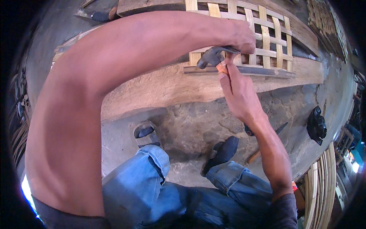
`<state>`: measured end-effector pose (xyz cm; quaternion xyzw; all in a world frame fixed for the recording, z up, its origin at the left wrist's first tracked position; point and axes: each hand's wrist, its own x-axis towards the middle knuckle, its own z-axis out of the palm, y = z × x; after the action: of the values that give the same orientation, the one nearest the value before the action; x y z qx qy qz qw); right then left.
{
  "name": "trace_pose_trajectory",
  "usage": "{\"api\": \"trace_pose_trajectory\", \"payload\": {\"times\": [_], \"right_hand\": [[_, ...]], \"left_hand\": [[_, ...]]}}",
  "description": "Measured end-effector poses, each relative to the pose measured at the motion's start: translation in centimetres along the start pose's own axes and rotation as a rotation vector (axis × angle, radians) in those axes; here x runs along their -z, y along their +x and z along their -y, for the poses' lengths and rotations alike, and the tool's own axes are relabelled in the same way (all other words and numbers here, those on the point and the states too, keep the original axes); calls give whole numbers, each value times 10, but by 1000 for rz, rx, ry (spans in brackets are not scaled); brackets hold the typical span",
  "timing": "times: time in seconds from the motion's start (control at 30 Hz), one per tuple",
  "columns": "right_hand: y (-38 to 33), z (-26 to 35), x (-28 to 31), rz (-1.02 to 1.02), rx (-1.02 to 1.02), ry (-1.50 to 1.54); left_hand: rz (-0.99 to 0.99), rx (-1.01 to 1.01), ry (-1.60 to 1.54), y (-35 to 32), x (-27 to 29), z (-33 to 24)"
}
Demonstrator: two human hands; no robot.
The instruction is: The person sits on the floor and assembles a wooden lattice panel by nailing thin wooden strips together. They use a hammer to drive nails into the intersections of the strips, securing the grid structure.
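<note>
My right hand [238, 89] is closed round the orange handle of a claw hammer, whose dark head [211, 57] points left. Just beyond it, my left hand [243, 36] is curled down over a woven lattice of pale flat strips [264, 32], with the left arm arching across the view. What its fingers grip is hidden behind the hand and the hammer. The lattice rests across wooden beams [164, 86]. A thin dark bar [244, 71] runs along the lattice's near edge, on the nearer beam.
On the concrete floor lie a long blade with a wooden handle [253, 157] and a black plastic bag [316, 126]. Long pale strips [322, 187] are bundled at the lower right. More woven panels [328, 26] stand at the far right. My sandalled feet [145, 133] are below the beam.
</note>
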<state>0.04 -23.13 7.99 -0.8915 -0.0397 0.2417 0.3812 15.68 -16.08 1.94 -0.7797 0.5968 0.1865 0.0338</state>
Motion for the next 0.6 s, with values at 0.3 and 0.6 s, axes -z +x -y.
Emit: {"api": "trace_pose_trajectory", "payload": {"times": [0.3, 0.6], "right_hand": [[8, 13, 14, 58, 76, -86], [20, 10, 25, 168, -36, -59]], "left_hand": [[-481, -21, 74, -8, -45, 16], [-227, 33, -25, 1, -39, 15]]}}
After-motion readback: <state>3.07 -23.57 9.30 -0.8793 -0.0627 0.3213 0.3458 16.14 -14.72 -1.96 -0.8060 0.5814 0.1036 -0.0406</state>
